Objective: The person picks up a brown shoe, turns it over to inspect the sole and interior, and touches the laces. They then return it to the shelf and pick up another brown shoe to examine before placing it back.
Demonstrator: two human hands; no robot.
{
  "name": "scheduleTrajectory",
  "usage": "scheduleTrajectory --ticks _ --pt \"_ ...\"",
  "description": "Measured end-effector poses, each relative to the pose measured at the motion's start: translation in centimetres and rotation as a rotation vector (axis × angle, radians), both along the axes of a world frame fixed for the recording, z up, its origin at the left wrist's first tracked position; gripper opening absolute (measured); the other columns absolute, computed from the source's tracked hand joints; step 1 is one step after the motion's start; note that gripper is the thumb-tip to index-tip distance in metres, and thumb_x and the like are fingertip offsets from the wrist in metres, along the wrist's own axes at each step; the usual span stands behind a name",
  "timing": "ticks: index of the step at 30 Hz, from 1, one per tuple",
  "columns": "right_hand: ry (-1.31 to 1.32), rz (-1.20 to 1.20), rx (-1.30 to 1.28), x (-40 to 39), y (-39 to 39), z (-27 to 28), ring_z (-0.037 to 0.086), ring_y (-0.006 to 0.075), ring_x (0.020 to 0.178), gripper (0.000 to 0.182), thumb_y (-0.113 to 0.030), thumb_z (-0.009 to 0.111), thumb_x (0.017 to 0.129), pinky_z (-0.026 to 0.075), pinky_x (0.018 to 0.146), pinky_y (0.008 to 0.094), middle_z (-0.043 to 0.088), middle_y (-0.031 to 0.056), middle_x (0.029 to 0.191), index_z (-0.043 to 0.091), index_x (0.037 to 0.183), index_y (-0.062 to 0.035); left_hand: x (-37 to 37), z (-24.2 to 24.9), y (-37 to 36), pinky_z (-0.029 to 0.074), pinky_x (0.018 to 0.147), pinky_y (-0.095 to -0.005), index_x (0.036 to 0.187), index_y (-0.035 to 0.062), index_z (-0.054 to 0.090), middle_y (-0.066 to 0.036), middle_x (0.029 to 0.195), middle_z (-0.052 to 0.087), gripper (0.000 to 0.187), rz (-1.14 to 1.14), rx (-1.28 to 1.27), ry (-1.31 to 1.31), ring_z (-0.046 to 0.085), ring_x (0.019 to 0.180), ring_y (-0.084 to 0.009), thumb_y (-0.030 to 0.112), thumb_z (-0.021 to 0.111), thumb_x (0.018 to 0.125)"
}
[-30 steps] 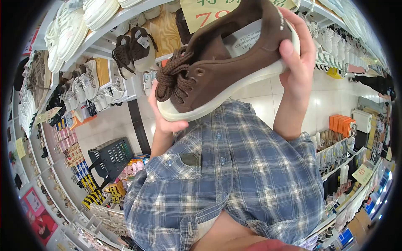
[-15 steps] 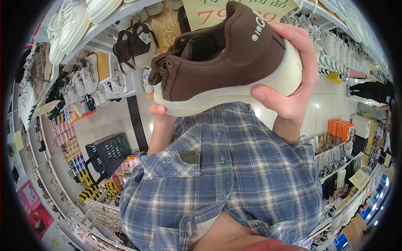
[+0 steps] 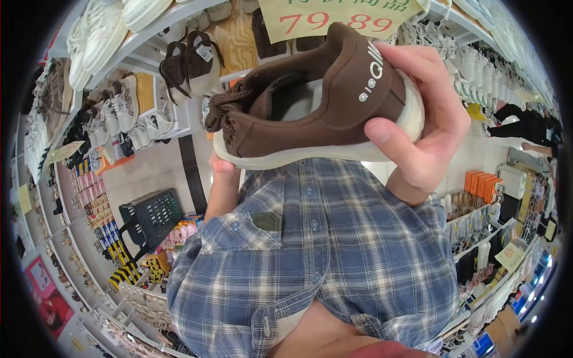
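A brown sneaker (image 3: pixel 316 132) with a cream sole, brown laces and white lettering at its heel is held up in front of my chest, toe to the left. Its opening tilts toward me, so the grey insole (image 3: pixel 304 100) shows. My right hand (image 3: pixel 427 128) wraps round the heel, thumb on the near side and fingers over the back. Under the toe, my left hand (image 3: pixel 223 164) supports the sole; most of its fingers are hidden behind the shoe.
Shoe shelves run along the front and left, with a dark pair (image 3: pixel 191 62) hanging there and a yellow price sign (image 3: pixel 337 21) above. A dark plastic basket (image 3: pixel 152 218) sits at left on the floor. Orange boxes (image 3: pixel 482 186) and a person in black (image 3: pixel 525 126) are at right.
The sneaker has moved slightly down and tipped so that more of its inside shows. My right thumb now sits higher on its side, over the brown upper.
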State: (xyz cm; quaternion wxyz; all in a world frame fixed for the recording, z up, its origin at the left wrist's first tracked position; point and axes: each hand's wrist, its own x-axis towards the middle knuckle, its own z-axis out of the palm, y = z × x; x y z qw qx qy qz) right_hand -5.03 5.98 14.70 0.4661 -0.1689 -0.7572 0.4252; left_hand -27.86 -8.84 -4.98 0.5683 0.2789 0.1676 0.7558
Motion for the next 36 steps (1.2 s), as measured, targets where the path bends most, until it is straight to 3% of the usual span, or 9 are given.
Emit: scheduleTrajectory --ticks 6,11,17,20,25,29,31,34,36 --pt "-0.01 0.003 0.229 0.2 0.9 -0.6 0.055 0.0217 0.095 0.054 -0.015 0.075 0.066 0.042 0.086 0.0304 0.055 0.016 0.106 0.059 0.112 0.0078 -0.1 0.3 0.1 0.035 0.105 -0.0437 0.137 -0.0041 0.031 -0.023 0.134 0.043 0.107 0.035 -0.018 0.026 0.045 0.123 -0.0348 0.032 0.078 0.048" --pt "0.065 0.119 0.015 -0.1 0.8 -0.1 0.055 0.0208 0.095 0.051 -0.009 0.075 0.065 0.042 0.085 0.03 0.054 0.0155 0.109 0.059 0.11 0.008 -0.2 0.5 0.5 0.034 0.106 -0.0449 0.137 -0.0045 0.03 -0.024 0.134 0.042 0.109 0.066 -0.032 0.061 0.044 0.124 -0.0359 0.032 0.079 0.047" --pt "-0.083 -0.005 0.037 0.2 1.0 0.0 0.056 0.0216 0.092 0.045 -0.005 0.075 0.06 0.043 0.081 0.0306 0.058 0.0137 0.102 0.064 0.101 0.0063 -0.1 1.3 0.9 0.032 0.107 -0.0464 0.137 -0.005 0.028 -0.025 0.134 0.04 0.112 0.151 -0.051 0.149 0.042 0.125 -0.0373 0.033 0.08 0.046" --pt "-0.116 -0.033 0.2 0.1 1.6 -0.2 0.058 0.0139 0.082 0.038 0.002 0.079 0.059 0.046 0.07 0.0248 0.06 0.0077 0.092 0.068 0.095 0.0021 0.0 2.0 1.2 0.032 0.108 -0.0472 0.138 -0.0052 0.027 -0.026 0.135 0.039 0.113 0.22 -0.06 0.227 0.041 0.125 -0.0379 0.034 0.081 0.046" --pt "0.05 0.11 0.286 -0.1 2.9 -0.6 0.059 0.0246 0.082 0.041 0.001 0.074 0.047 0.047 0.07 0.0339 0.064 0.008 0.081 0.072 0.087 -0.0012 0.1 3.0 1.7 0.031 0.108 -0.0478 0.137 -0.0059 0.027 -0.027 0.135 0.038 0.114 0.284 -0.048 0.309 0.041 0.126 -0.0386 0.034 0.082 0.045" --pt "0.02 0.143 0.155 0.1 3.4 -0.8 0.058 0.0243 0.087 0.039 -0.013 0.076 0.062 0.046 0.077 0.0331 0.063 0.0093 0.091 0.068 0.098 0.0015 -0.1 2.8 1.8 0.031 0.108 -0.045 0.134 -0.0094 0.032 -0.028 0.134 0.041 0.11 0.248 -0.052 0.259 0.043 0.126 -0.0365 0.036 0.083 0.047" --pt "0.003 0.067 -0.031 -0.1 3.1 -0.5 0.058 0.0244 0.088 0.047 -0.027 0.074 0.068 0.045 0.08 0.0345 0.064 0.012 0.093 0.065 0.101 0.0061 -0.1 4.1 2.5 0.033 0.106 -0.0437 0.132 -0.0109 0.033 -0.028 0.131 0.044 0.109 0.273 -0.014 0.369 0.046 0.123 -0.0356 0.038 0.083 0.048" --pt "-0.058 0.179 -0.171 0.6 4.7 -2.2 0.058 0.0226 0.094 0.055 -0.037 0.071 0.074 0.043 0.086 0.0338 0.064 0.0129 0.098 0.061 0.105 0.0062 0.2 6.9 2.8 0.039 0.102 -0.0407 0.129 -0.0149 0.037 -0.028 0.128 0.048 0.107 0.344 0.008 0.529 0.05 0.119 -0.0338 0.04 0.083 0.05" --pt "-0.136 0.159 -0.219 1.2 5.5 -2.5 0.06 0.0207 0.094 0.046 -0.033 0.069 0.079 0.046 0.084 0.0331 0.065 0.0139 0.099 0.063 0.103 0.0058 0.1 8.3 2.9 0.038 0.102 -0.0414 0.128 -0.0139 0.04 -0.029 0.128 0.047 0.103 0.358 0.038 0.626 0.05 0.119 -0.0347 0.036 0.083 0.049"
